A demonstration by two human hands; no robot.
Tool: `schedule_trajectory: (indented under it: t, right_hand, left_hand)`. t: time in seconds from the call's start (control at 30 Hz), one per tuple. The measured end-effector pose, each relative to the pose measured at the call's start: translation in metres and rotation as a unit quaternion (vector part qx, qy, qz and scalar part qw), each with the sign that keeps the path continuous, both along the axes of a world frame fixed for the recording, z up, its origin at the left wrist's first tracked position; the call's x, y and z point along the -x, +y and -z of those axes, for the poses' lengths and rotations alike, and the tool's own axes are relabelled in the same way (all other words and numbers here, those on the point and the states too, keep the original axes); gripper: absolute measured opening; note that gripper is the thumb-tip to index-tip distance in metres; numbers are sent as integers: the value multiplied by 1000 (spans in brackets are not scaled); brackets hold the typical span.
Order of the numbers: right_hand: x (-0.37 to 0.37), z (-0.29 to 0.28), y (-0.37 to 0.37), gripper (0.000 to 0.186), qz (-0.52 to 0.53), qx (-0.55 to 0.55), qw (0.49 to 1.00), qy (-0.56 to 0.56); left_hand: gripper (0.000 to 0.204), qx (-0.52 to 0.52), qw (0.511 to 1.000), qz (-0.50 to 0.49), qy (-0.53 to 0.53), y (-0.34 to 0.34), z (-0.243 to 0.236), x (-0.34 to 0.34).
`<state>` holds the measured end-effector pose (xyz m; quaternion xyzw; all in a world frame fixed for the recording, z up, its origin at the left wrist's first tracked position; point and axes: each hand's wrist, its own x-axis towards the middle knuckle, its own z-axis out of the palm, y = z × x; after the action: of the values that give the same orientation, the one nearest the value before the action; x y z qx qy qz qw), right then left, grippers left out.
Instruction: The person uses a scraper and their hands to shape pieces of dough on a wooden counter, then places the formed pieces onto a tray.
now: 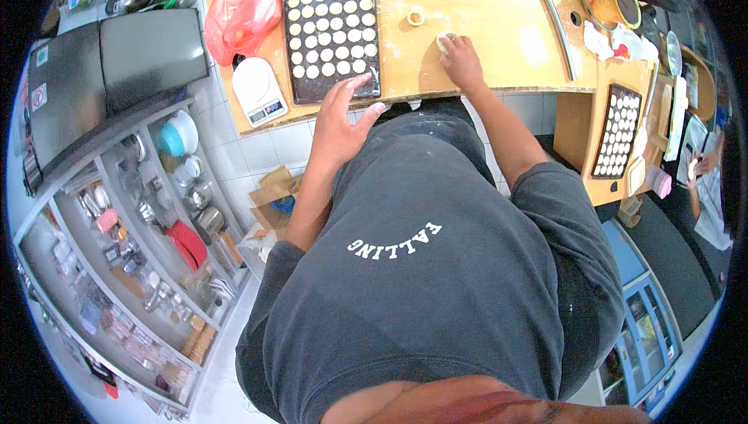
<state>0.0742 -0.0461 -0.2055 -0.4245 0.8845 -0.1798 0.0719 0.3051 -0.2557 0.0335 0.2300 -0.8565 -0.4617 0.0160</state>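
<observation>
My left hand [343, 118] is over the table's front edge, its fingers stretched out and the thumb apart, with nothing in it. Just beyond its fingertips lies a dark baking tray [312, 93] with rows of small round pale dough pieces [335, 7]; the tray's near end is bare. Further right, my right hand [463, 64] is closed on a pale lump of dough [444, 42] at the tabletop. The palm side of that hand is hidden. A small round cutter or cup [416, 18] stands on the wood between the tray and my right hand.
A white kitchen scale [257, 89] and a red plastic bag [240, 19] sit left of the tray. At right are a long metal bar [552, 22], bowls [612, 3] and a second filled tray [617, 132]. Another person [710, 206] is at the far right. Shelves [140, 229] stand at left.
</observation>
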Motion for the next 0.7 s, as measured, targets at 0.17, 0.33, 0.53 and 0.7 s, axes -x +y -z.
schedule_trajectory:
  t: [0.17,0.33,0.53,0.7]
  right_hand:
    - [-21,-7,8,42,46,35,996,-61]
    - [13,-16,-22,43,175,92,980,-5]
    - [54,-5,-41,42,68,-20,997,-8]
    - [1,-4,0,43,-65,-14,998,-21]
  left_hand:
    - [50,-2,999,33,14,3,7,10]
    - [50,4,999,46,0,4,12,15]
    - [50,4,999,42,-32,-3,18,29]
    - [50,-17,998,26,-53,-6,23,58]
